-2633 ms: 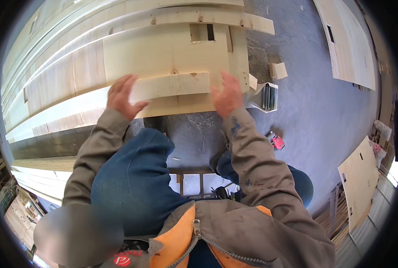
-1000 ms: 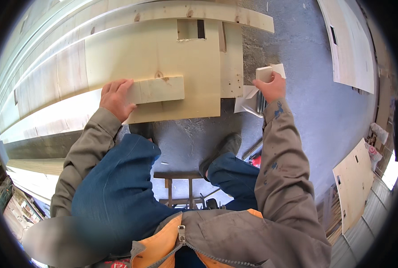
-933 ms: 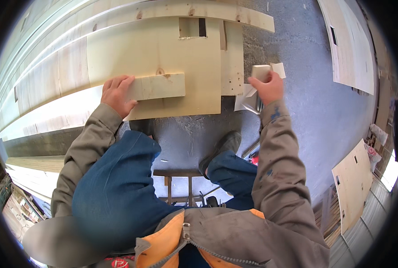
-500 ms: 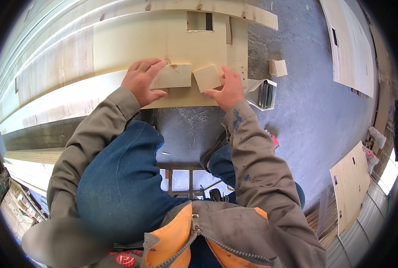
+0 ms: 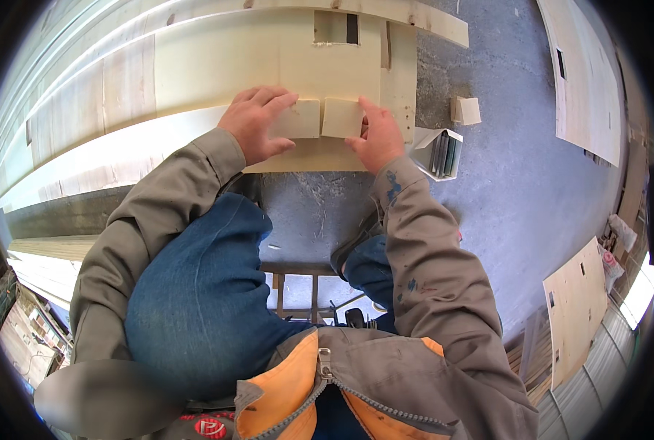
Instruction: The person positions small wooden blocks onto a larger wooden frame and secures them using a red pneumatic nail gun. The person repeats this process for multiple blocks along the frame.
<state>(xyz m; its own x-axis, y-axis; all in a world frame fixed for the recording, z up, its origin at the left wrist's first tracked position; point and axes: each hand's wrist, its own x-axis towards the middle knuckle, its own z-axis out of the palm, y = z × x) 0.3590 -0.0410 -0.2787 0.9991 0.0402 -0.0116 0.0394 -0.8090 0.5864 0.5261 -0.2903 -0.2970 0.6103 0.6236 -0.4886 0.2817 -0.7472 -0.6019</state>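
Two pale wood pieces lie almost end to end on a large plywood panel [image 5: 231,70], with a narrow gap between them. My left hand [image 5: 257,125] grips the longer wood strip [image 5: 302,119], its fingers over the far edge and its thumb at the near edge. The strip's left part is hidden under that hand. At the right, a small squarish wood block [image 5: 341,118] sits between the thumb and fingers of my right hand [image 5: 380,138]. Its near edges run roughly level with the strip's.
A rectangular cutout [image 5: 331,28] opens in the panel's far part. On the grey floor to the right are a small wood block [image 5: 468,111] and a white open box [image 5: 438,155] holding dark flat pieces. More plywood sheets [image 5: 580,81] with cutouts stand farther right.
The small block was tilted and has been turned straight, in line with the strip. My left hand and the strip now appear slightly farther right in the view.
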